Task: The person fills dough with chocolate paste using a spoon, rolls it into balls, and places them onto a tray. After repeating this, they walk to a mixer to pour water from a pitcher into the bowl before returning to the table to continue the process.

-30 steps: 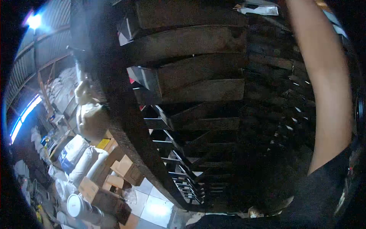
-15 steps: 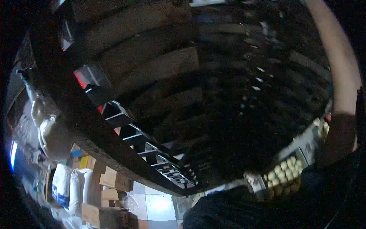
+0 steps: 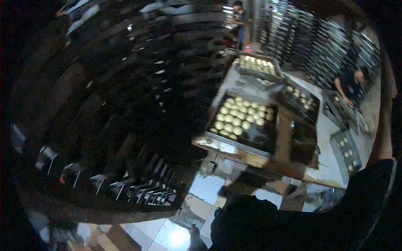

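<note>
1. right arm point(image 3: 383, 138) is raised at the right edge; its hand is cut off, so its grip cannot be told.
2. left hand is not seen.
3. nearest tray point(image 3: 234, 143) lies on the table point(image 3: 331, 165), beside the rack point(image 3: 125, 138).
4. dough balls point(image 3: 240, 116) fill most of it; one corner is bare.
5. further trays point(image 3: 299, 100) are partly filled.

A dark metal tray point(image 3: 240, 145) with a dull, worn finish holds pale, smooth, matt dough balls point(image 3: 240, 117). The table point(image 3: 255, 161) edge looks rough and scuffed. The rack point(image 3: 142, 192) is dark metal, its thin edges glinting. Floor tiles point(image 3: 176, 236) are glossy. The person's sleeve point(image 3: 368, 196) is dark, matt cloth.
</note>
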The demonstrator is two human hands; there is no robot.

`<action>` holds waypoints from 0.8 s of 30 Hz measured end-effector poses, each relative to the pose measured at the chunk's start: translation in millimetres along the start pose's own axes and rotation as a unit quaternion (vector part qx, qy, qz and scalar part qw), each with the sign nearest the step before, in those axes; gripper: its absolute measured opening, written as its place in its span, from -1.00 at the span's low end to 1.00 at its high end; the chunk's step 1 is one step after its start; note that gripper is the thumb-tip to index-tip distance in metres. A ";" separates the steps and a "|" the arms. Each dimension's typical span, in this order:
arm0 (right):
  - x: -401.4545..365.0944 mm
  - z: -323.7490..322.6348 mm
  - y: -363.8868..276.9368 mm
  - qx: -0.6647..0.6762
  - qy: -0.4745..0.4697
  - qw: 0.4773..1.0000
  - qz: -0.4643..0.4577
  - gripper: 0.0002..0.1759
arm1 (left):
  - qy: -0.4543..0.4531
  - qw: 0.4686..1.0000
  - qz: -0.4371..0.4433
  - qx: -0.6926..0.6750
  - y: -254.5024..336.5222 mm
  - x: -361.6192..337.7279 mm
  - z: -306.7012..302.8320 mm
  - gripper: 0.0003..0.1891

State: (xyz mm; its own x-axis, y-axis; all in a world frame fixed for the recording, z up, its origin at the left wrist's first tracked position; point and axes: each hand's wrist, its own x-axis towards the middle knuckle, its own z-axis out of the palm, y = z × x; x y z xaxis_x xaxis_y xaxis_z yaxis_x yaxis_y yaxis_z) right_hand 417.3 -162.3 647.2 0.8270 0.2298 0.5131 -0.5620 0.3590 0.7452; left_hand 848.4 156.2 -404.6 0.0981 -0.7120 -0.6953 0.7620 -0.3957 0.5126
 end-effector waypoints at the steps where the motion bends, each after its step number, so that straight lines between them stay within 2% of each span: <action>1: -25.0 -18.7 19.4 -0.017 -0.021 1.000 -0.009 -0.09 | -0.005 0.999 -0.016 0.048 0.6 8.5 6.1 -0.77; 4: -112.6 -80.8 75.2 -0.046 -0.101 0.993 -0.031 -0.11 | -0.027 0.977 -0.060 0.202 1.7 41.6 43.4 -0.73; 6: -183.2 -125.2 102.7 -0.020 -0.173 0.984 -0.018 -0.17 | -0.050 0.946 -0.089 0.307 -6.2 59.6 78.6 -0.69; 9: -293.0 -227.5 138.5 -0.005 -0.306 0.952 0.032 -0.18 | -0.133 0.931 -0.204 0.271 0.9 70.6 100.7 -0.63; 10: -326.1 -262.5 148.0 -0.006 -0.352 0.934 0.061 -0.17 | -0.122 0.921 -0.214 0.302 -2.3 68.1 109.1 -0.64; 12: -364.8 -315.8 151.8 0.007 -0.450 0.887 0.102 -0.19 | -0.082 0.896 -0.211 0.381 -13.3 69.6 127.6 -0.65; 15: -401.4 -377.6 137.6 0.102 -0.509 0.840 0.156 -0.13 | -0.057 0.871 -0.176 0.456 -40.0 74.8 166.1 -0.66; 17: -470.3 -426.1 160.1 0.103 -0.556 0.801 0.198 -0.16 | -0.053 0.860 -0.141 0.488 -65.0 76.2 195.3 -0.67; 19: -521.3 -456.9 169.5 0.138 -0.543 0.805 0.196 -0.19 | -0.058 0.852 -0.095 0.512 -94.8 74.7 224.3 -0.68; 22: -608.1 -499.0 177.6 0.118 -0.569 0.779 0.235 -0.27 | -0.099 0.843 -0.036 0.528 -156.7 59.3 263.8 -0.70; 23: -647.1 -520.8 182.9 0.108 -0.574 0.778 0.233 -0.28 | -0.121 0.848 -0.026 0.515 -176.6 49.6 272.9 -0.70; 24: -678.4 -533.5 186.7 0.095 -0.574 0.781 0.226 -0.30 | -0.148 0.868 -0.067 0.469 -194.1 40.6 283.0 -0.72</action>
State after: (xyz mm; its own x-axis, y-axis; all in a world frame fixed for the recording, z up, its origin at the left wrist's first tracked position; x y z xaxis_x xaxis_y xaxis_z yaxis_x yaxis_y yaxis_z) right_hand -241.8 231.5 210.9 0.0472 -0.7077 0.7049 -0.8753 0.3107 0.3706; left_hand 523.3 40.0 -389.9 -0.2246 -0.6866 -0.6915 -0.1156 -0.6858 0.7185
